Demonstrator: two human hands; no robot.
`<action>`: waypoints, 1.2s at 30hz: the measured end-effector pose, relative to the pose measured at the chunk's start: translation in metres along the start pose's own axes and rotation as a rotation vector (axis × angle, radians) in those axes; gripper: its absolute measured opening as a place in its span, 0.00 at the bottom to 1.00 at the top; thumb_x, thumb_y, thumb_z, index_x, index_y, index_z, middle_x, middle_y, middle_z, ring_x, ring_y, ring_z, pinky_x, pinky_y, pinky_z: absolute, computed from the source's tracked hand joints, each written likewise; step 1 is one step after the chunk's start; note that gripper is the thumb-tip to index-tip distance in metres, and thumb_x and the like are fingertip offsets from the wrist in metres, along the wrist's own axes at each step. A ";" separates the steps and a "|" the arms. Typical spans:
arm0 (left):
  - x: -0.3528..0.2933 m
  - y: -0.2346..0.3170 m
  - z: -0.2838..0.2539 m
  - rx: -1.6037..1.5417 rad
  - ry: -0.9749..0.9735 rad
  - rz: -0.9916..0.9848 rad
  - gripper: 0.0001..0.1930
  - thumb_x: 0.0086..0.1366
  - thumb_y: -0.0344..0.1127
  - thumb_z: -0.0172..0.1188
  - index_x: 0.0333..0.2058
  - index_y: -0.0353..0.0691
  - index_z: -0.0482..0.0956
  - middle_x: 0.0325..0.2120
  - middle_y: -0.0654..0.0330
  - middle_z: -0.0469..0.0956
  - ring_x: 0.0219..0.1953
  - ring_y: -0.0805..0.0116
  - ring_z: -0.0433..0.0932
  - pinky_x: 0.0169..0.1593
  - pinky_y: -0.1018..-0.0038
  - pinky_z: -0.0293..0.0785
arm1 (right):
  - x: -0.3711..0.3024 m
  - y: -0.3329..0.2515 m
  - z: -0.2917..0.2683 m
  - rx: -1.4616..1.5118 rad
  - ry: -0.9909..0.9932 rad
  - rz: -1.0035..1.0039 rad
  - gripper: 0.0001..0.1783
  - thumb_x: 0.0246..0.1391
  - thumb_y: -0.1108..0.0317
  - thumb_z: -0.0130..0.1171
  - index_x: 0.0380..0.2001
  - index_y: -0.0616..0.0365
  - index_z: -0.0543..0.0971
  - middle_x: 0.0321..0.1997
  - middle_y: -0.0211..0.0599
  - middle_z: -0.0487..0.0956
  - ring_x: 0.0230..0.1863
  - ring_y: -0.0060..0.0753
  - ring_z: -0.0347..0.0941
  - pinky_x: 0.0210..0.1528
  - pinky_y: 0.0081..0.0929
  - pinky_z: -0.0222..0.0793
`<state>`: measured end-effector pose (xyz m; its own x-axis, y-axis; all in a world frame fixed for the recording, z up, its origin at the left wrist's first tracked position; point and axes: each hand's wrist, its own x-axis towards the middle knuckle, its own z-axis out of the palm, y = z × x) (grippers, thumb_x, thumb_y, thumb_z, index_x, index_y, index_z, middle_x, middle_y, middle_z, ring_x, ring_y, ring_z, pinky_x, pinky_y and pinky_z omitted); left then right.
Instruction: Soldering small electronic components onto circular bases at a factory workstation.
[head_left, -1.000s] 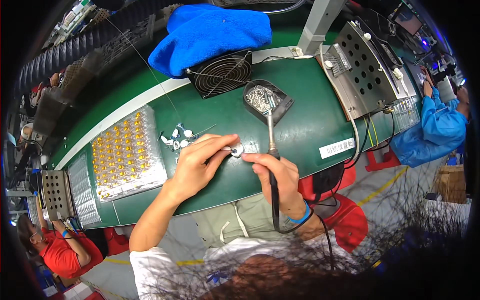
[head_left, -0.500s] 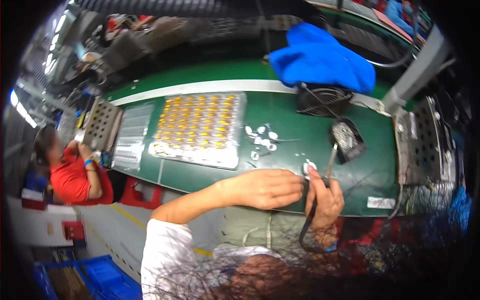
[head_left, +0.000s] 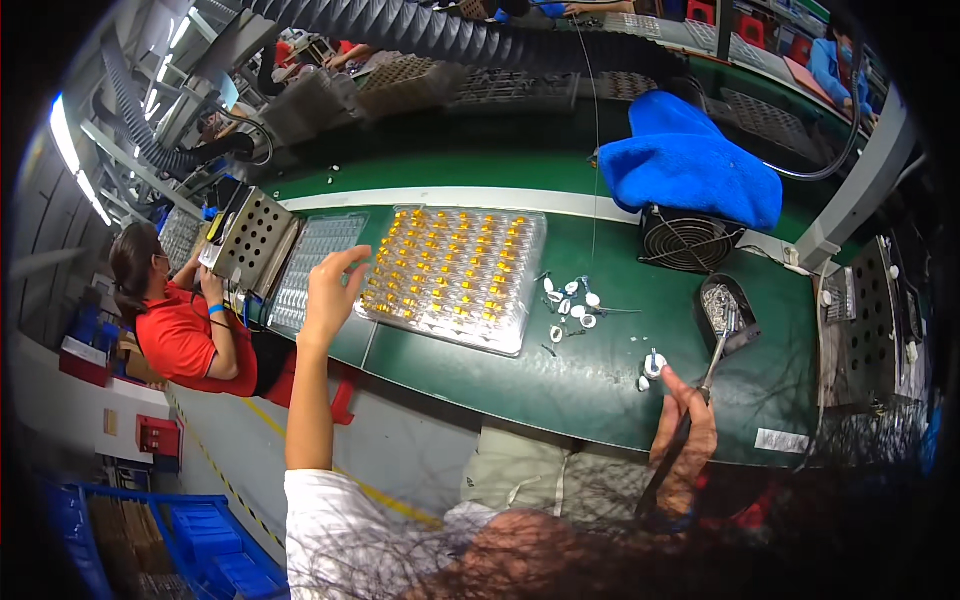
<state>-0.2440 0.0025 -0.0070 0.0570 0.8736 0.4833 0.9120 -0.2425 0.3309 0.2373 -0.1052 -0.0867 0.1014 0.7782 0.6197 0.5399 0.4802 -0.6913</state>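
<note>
My left hand (head_left: 335,295) is raised at the left edge of a clear plastic tray (head_left: 530,290), its thumb and fingers apart with nothing visible between them. Rows of small yellow parts (head_left: 440,265) fill that tray. In my right hand (head_left: 688,425) lies a slim metal-shafted tool (head_left: 715,362) with a dark handle; I cannot make out its exact kind. Its shaft points to a black box (head_left: 745,335) of small metal pieces (head_left: 722,305). By my right fingertips sits a white round part (head_left: 655,366) with a blue piece on it; whether they touch it is unclear.
Several loose white parts (head_left: 572,300) lie on the green bench (head_left: 440,365). Behind them stands a black fan (head_left: 690,240) under a blue cloth (head_left: 700,165). Another clear tray (head_left: 330,260) lies left. A person in a red shirt (head_left: 185,335) works beside a perforated metal box (head_left: 255,240).
My left hand has swung from beside my right hand leftward to the tray's edge, and its fingers have spread. My right hand keeps the tool near the white part. The view has shifted.
</note>
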 end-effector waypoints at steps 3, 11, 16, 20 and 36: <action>-0.002 -0.016 0.011 0.065 0.024 0.025 0.12 0.63 0.24 0.67 0.46 0.36 0.84 0.39 0.51 0.86 0.40 0.54 0.85 0.44 0.65 0.81 | 0.001 0.000 0.001 0.042 0.039 -0.041 0.17 0.58 0.85 0.61 0.51 0.69 0.78 0.50 0.51 0.86 0.43 0.50 0.83 0.46 0.37 0.78; -0.004 0.016 0.037 -0.591 0.154 -0.204 0.08 0.66 0.17 0.62 0.44 0.27 0.83 0.44 0.55 0.82 0.45 0.70 0.83 0.48 0.75 0.80 | 0.005 -0.006 -0.009 -0.034 0.013 -0.066 0.20 0.55 0.85 0.63 0.52 0.66 0.81 0.47 0.50 0.87 0.37 0.46 0.82 0.40 0.34 0.78; 0.002 0.144 0.064 -0.987 -0.197 0.009 0.09 0.65 0.14 0.61 0.41 0.28 0.84 0.47 0.52 0.79 0.48 0.67 0.80 0.51 0.75 0.79 | 0.011 -0.007 -0.013 0.068 -0.066 -0.095 0.23 0.52 0.83 0.66 0.54 0.62 0.83 0.44 0.46 0.88 0.31 0.41 0.80 0.34 0.31 0.76; 0.014 0.218 0.091 -1.079 -0.519 0.195 0.11 0.64 0.16 0.65 0.44 0.28 0.85 0.48 0.51 0.81 0.51 0.64 0.81 0.54 0.71 0.79 | -0.006 0.001 -0.024 0.096 0.001 -0.180 0.26 0.55 0.71 0.72 0.56 0.66 0.78 0.38 0.43 0.88 0.25 0.36 0.77 0.26 0.30 0.72; -0.002 0.254 0.162 -1.003 -0.624 0.318 0.07 0.65 0.20 0.66 0.42 0.30 0.85 0.44 0.51 0.84 0.50 0.58 0.85 0.53 0.68 0.83 | -0.015 0.000 -0.037 -0.096 0.046 -0.145 0.21 0.43 0.75 0.77 0.42 0.64 0.81 0.24 0.35 0.80 0.18 0.32 0.73 0.21 0.27 0.67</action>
<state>0.0530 0.0073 -0.0550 0.6570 0.7016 0.2759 0.1205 -0.4589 0.8803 0.2661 -0.1316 -0.0822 0.0535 0.6835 0.7280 0.6283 0.5435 -0.5566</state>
